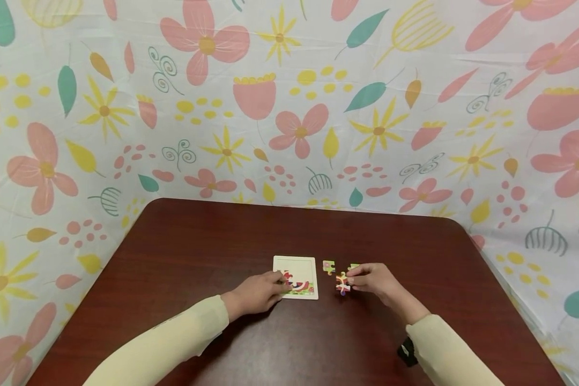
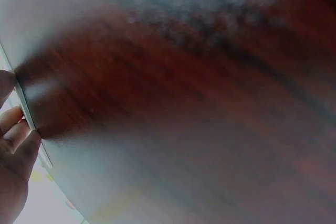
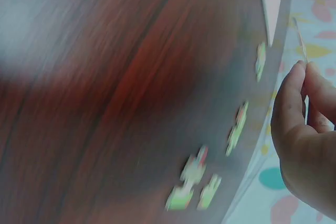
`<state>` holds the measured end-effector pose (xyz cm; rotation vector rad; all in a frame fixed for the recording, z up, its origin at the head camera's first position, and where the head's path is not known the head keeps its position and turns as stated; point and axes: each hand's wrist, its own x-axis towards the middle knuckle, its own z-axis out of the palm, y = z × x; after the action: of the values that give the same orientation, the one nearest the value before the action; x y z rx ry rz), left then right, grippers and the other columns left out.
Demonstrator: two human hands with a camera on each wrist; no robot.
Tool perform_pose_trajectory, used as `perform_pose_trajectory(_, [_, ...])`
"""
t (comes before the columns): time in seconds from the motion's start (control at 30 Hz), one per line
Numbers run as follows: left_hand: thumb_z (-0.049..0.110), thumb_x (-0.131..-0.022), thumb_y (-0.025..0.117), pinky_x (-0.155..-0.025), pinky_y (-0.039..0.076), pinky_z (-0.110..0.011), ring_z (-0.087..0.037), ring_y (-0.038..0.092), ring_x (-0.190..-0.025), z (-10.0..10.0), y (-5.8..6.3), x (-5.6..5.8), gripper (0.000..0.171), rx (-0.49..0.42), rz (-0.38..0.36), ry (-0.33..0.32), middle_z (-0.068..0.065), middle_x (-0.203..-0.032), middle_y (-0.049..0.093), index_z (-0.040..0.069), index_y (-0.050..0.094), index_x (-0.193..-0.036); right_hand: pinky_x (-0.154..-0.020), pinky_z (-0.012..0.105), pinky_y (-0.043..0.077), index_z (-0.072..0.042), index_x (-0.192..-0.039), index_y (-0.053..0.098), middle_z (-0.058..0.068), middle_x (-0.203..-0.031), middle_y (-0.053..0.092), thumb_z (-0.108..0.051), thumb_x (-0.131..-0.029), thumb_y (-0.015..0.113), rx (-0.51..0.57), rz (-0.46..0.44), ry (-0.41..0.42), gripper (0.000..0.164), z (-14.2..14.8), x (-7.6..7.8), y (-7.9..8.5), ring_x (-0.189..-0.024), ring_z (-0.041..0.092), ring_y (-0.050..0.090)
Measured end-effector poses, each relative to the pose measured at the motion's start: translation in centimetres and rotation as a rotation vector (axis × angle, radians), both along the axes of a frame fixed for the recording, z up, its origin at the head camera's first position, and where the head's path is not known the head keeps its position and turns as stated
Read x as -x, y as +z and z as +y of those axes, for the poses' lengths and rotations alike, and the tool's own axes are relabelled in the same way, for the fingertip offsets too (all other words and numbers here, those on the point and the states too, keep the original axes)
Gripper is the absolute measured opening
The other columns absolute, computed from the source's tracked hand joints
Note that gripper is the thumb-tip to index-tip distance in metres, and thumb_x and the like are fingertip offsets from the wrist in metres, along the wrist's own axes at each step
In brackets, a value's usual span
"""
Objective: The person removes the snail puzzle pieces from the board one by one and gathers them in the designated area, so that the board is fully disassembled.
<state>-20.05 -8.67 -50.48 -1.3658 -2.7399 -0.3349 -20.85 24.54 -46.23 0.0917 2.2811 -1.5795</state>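
Note:
A square white puzzle board (image 1: 294,264) with a colourful picture in its lower part lies on the table. My left hand (image 1: 258,292) holds it at its left edge, fingertips over the corner beside a red part of the picture. In the left wrist view, the thumb and fingers (image 2: 21,153) meet the board's thin rim (image 2: 26,106). To the right of the board, my right hand (image 1: 373,279) pinches a red, yellow and white jigsaw piece (image 1: 342,283) between thumb and fingers. The right wrist view shows this piece (image 3: 300,38) edge-on, raised from the table.
Beside the board lies a green jigsaw piece (image 1: 328,267); another green piece (image 1: 353,266) is partly hidden behind my right hand. Several loose pieces (image 3: 238,128) spread over the dark wooden table (image 1: 212,236) in the right wrist view. A flowered cloth (image 1: 289,107) hangs around the table.

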Motion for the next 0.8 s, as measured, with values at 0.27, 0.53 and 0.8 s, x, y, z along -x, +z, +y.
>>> perform_pose_trajectory(0.27, [0.02,-0.102,0.062,-0.083,0.057,-0.028,-0.016,0.064,-0.11,0.1,-0.5,0.1,0.032,0.031,-0.01,0.039,0.0,-0.122,0.063,0.02,0.07,-0.134,-0.081,0.034,0.064,0.013,-0.109,0.071,0.003,-0.096,0.076,-0.001,-0.095,0.068,-0.093,-0.011,0.012,0.02,2.7,0.2,0.2,-0.083,0.007,0.073])
perform_pose_trajectory(0.53, [0.019,-0.101,0.064,-0.081,0.057,-0.027,-0.015,0.065,-0.107,0.2,-0.9,0.2,0.032,0.01,0.007,0.03,0.001,-0.121,0.064,0.02,0.071,-0.132,-0.076,0.033,0.064,0.017,-0.103,0.07,0.006,-0.09,0.076,0.004,-0.094,0.067,-0.163,-0.007,0.051,0.016,3.8,0.5,-0.4,-0.079,0.01,0.073])
perform_pose_trajectory(0.8, [0.019,-0.102,0.063,-0.08,0.056,-0.026,-0.014,0.064,-0.105,0.1,-0.8,0.1,0.033,0.014,0.004,0.035,0.0,-0.122,0.063,0.02,0.071,-0.133,-0.069,0.029,0.063,0.019,-0.103,0.07,0.006,-0.086,0.077,0.006,-0.093,0.067,-0.173,-0.009,0.051,0.017,3.9,1.0,-1.0,-0.074,0.008,0.071])
